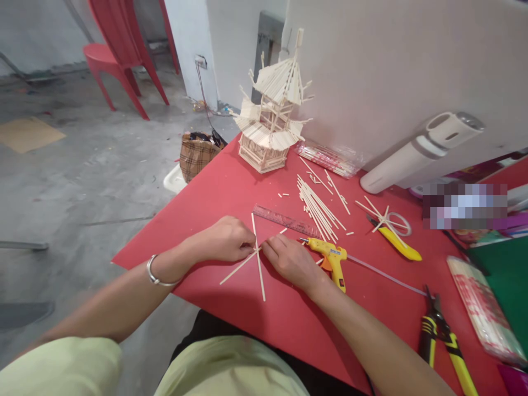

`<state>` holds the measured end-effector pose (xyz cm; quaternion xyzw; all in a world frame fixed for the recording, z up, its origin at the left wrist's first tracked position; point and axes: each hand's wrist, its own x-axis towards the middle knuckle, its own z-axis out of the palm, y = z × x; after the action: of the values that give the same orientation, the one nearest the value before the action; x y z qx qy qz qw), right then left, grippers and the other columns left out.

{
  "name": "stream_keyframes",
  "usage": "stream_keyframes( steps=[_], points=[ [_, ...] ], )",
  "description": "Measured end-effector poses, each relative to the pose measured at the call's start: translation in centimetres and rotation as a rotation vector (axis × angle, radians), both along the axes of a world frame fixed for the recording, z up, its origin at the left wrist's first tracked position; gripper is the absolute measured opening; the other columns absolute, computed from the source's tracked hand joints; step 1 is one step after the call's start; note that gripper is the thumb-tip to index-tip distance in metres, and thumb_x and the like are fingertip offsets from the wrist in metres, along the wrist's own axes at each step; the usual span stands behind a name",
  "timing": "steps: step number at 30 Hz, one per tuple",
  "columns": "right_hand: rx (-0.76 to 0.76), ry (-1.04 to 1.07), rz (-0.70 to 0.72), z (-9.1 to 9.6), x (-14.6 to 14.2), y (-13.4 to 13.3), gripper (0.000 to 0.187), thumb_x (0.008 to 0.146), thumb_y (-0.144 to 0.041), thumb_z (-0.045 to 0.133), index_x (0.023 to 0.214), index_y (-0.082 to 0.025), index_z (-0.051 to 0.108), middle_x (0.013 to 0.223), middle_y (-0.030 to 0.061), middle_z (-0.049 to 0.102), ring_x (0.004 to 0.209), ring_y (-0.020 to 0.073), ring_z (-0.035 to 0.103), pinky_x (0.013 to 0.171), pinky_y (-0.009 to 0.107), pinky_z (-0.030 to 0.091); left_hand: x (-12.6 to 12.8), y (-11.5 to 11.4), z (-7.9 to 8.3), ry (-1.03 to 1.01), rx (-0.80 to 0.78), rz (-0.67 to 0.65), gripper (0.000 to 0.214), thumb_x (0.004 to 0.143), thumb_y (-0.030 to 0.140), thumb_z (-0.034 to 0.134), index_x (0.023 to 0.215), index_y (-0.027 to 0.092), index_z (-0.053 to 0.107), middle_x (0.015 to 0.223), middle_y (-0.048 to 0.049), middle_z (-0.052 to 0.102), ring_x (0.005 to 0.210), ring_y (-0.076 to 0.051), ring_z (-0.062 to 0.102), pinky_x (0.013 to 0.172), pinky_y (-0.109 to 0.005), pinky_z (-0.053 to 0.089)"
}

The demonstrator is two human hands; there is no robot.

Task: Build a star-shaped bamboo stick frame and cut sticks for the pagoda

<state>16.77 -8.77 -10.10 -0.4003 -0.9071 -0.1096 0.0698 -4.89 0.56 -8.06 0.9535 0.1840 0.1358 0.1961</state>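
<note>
Thin wooden sticks (260, 275) cross in a star shape on the red table before me. My left hand (231, 239) is closed at the left of the crossing, thumb and fingers pinched on a stick close to the middle. From the other side my right hand (291, 261) pinches the sticks near the same point, its fingers covering part of them. Just beyond my right hand lies a yellow glue gun (330, 254) with a clear glue stick in its back. A clear ruler (284, 219) rests behind both hands.
A stick-built pagoda model (270, 129) stands at the back. Loose sticks (317, 206), a finished-looking stick star (384, 219), a yellow cutter (400, 245), pliers (440, 327), stick packs (484, 308) and a white bottle (406, 154) occupy the right. The table edge (142, 234) is at left.
</note>
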Motion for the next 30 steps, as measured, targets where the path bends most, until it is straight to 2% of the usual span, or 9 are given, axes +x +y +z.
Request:
stream_keyframes(
  steps=[22, 26, 30],
  points=[
    [0.021, -0.016, -0.008, -0.1, 0.1, 0.1, 0.020, 0.102, -0.011, 0.044, 0.092, -0.016, 0.060, 0.086, 0.0063, 0.057, 0.079, 0.0206, 0.048, 0.061, 0.032, 0.033, 0.1, -0.2, 0.1, 0.070, -0.030, 0.065, 0.019, 0.081, 0.019, 0.061, 0.062, 0.020, 0.066, 0.057, -0.0006, 0.066, 0.052, -0.012, 0.054, 0.056, -0.026, 0.034],
    [0.056, -0.013, 0.001, -0.2, 0.1, 0.1, 0.019, 0.100, -0.009, 0.045, 0.091, -0.016, 0.060, 0.085, 0.0059, 0.057, 0.079, 0.0208, 0.048, 0.061, 0.032, 0.033, -0.2, -0.7, -0.3, -0.024, -0.021, 0.083, 0.015, 0.082, 0.018, 0.062, 0.070, 0.019, 0.070, 0.068, -0.0019, 0.070, 0.063, -0.013, 0.061, 0.062, -0.024, 0.040],
    [0.077, -0.014, 0.005, -0.5, 0.2, 0.1, 0.016, 0.099, -0.009, 0.048, 0.093, -0.015, 0.060, 0.087, 0.0063, 0.058, 0.079, 0.0210, 0.049, 0.063, 0.033, 0.035, -0.4, -1.6, -0.6, -0.114, 0.016, 0.114, 0.020, 0.089, 0.021, 0.060, 0.072, 0.018, 0.071, 0.078, -0.0050, 0.069, 0.076, -0.016, 0.063, 0.070, -0.025, 0.045]
  ],
)
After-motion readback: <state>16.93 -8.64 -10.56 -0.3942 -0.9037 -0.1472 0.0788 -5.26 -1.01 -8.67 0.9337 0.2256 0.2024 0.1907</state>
